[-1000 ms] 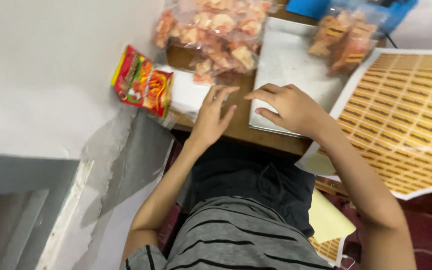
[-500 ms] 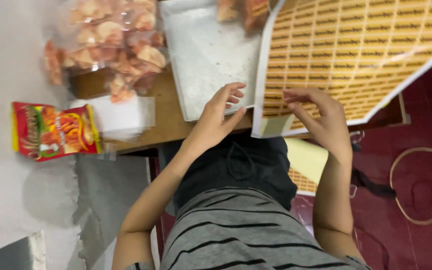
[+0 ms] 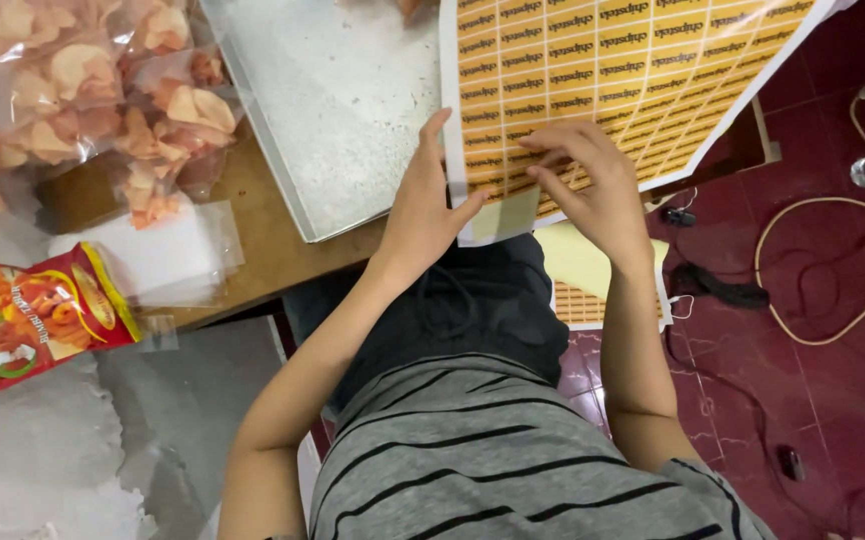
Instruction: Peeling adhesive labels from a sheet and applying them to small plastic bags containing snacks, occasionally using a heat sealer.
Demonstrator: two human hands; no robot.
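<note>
Orange-yellow sticker sheet (image 3: pixel 613 70), printed in rows of small labels with a white border, spread over the right part of the wooden table (image 3: pixel 263 240) and hanging past its near edge. Left hand (image 3: pixel 421 215) open and flat against the sheet's left border near the near corner, fingers stretched upward, gripping nothing. Right hand (image 3: pixel 593 190) lying on the labels just beside it, fingertips (image 3: pixel 543 160) bent and pressed on one row; possibly pinching a single label, but too small to tell. Between the sheet and the table's left part, a grey metal tray (image 3: pixel 343 110), its near corner by the left wrist. At the far left corner, clear bags of pale orange crackers (image 3: pixel 103 90). Along the near left edge, a stack of clear plastic bags (image 3: pixel 163 255), and beyond that edge a red snack packet (image 3: pixel 28 315). Below the table's near edge, a second label sheet (image 3: pixel 583 300) and a pale yellow backing sheet (image 3: pixel 578 262) just beside the lap. On the dark red floor (image 3: pixel 833 420) to the right, a loose cable (image 3: pixel 813 270).
</note>
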